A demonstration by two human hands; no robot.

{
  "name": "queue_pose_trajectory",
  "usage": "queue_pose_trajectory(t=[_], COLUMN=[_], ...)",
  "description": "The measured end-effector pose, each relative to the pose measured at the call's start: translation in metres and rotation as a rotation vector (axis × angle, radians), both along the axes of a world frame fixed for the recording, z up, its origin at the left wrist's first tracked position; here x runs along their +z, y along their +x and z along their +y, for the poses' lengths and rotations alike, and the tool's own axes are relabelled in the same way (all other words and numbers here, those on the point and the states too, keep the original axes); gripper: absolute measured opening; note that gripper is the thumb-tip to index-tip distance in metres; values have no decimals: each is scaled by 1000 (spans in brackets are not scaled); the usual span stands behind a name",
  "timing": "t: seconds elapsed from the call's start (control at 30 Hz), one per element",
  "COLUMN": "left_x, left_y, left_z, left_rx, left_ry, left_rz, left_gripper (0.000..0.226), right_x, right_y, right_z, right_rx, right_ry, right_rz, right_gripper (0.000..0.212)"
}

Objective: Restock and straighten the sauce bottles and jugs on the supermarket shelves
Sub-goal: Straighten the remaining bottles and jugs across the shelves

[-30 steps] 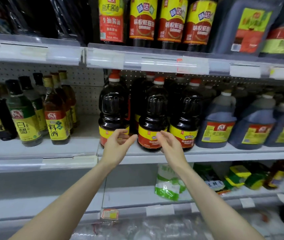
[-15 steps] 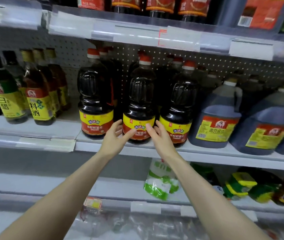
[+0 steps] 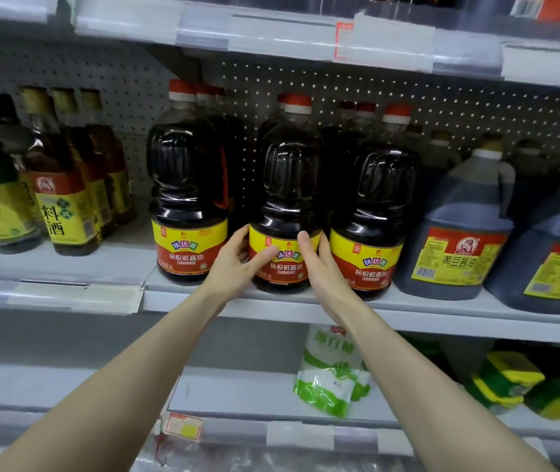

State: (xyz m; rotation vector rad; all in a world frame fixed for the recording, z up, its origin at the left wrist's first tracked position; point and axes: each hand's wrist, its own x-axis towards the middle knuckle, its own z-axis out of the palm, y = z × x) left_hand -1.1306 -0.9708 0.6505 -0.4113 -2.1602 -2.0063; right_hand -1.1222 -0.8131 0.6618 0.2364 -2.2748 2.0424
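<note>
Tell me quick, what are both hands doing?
Left hand: grips the middle soy sauce bottle.
Right hand: holds the same bottle's other side.

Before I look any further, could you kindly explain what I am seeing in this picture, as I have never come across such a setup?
There is no machine here. A person wears one wide-angle camera on the head, so you look forward and down along their two bare arms. The left hand and the right hand clasp the middle bottle of three dark, red-capped sauce bottles at the front of the shelf, one hand on each side of its yellow and red label. The bottle appears to stand on the shelf, not lifted. To the left stand slim bottles with yellow labels, and to the right stand blue-grey jugs. On the shelf below is a white and green bag.
</note>
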Motion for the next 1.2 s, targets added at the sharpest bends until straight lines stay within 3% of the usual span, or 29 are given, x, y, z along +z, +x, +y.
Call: queue_pose_trajectory(t=[0.33, 0.5, 0.8, 0.97, 1.07, 1.2], left_x=[-6, -12, -15, -15, -15, -16], left_y=[-13, -7, -10, -13, -13, -14], left_z=[-9, -5, -4, -7, -7, -5], left_rx=[-120, -52, -57, -77, -85, -69], left_ry=[10, 36, 46, 41, 52, 55], left_rz=[-12, 49, 62, 32, 24, 31], left_gripper=[53, 57, 46, 49, 60, 50], right_x=[-12, -15, -16, -17, -18, -18], right_y=[0, -3, -5, -6, -7, -10], right_z=[-9, -6, -1, -1, -1, -1], right_rx=[-49, -18, 49, 42, 41, 33], right_ry=[-38, -9, -44, -49, -36, -28], right_rz=[113, 119, 88, 107, 110, 108], right_gripper=[52, 56, 46, 63, 59, 63])
